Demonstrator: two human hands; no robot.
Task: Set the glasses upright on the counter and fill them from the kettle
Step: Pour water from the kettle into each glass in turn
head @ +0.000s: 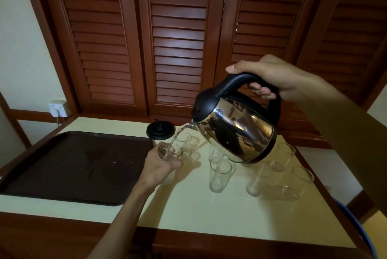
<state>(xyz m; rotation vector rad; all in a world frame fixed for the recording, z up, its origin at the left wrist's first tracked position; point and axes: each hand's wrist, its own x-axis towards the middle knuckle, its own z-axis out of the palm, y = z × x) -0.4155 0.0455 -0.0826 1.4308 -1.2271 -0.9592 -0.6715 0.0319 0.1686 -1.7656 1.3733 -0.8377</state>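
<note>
Presently, a shiny steel kettle with black lid and handle is held tipped toward 9 o'clock by the right hand, whose fingers are curled round the handle with the thumb laid along its top. A thin stream of water is seen running from the spout into a clear drinking glass. That glass is gripped from its 7 o'clock side by the left hand, fingers wrapped round the wall; whether its base touches the pale cream counter cannot be told. At 3 o'clock of it, several more clear empty glasses stand upright on the counter, some partly hidden behind the kettle. A dark brown rectangular tray lies at 9 o'clock, and a black round kettle base at 12 o'clock.
</note>
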